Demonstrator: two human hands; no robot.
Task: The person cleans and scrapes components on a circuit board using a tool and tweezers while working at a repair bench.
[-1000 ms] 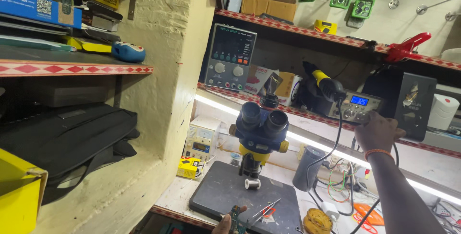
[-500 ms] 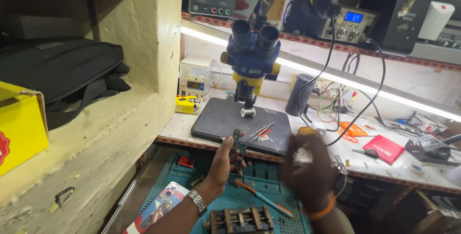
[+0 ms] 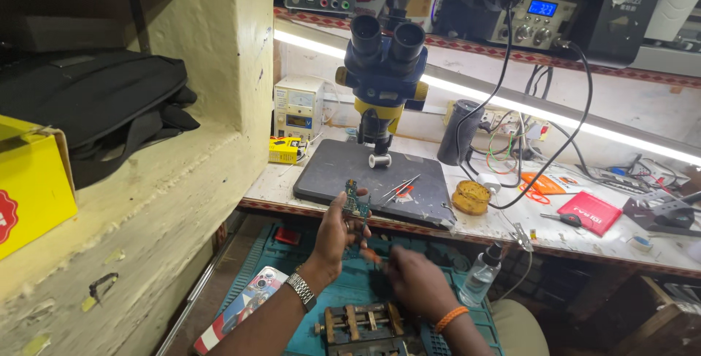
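While the left hand (image 3: 332, 235) held a small circuit board (image 3: 355, 201) upright between thumb and fingertips, the right hand (image 3: 412, 279) sat just below it, curled narrow around what looked like an orange-handled tool (image 3: 370, 255) — it was blurred, so I couldn't tell exactly what it gripped. The board hovered right at the front edge of the tabletop (image 3: 504, 232), just in front of the dark grey mat (image 3: 365, 173) under the blue and yellow microscope (image 3: 383, 71). A pair of tweezers (image 3: 400, 188) lay on the mat near the board, and a round yellow tin (image 3: 471, 197) sat just off the mat's right corner. Down below both hands there was a teal work mat (image 3: 343, 297) with a metal board holder (image 3: 361, 324) on it, plus a phone (image 3: 244, 308) with a colourful back lying by the left wrist, which wore a metal watch (image 3: 301, 290). A small clear bottle (image 3: 482, 274) stood to the right of the right hand — near, not touching.
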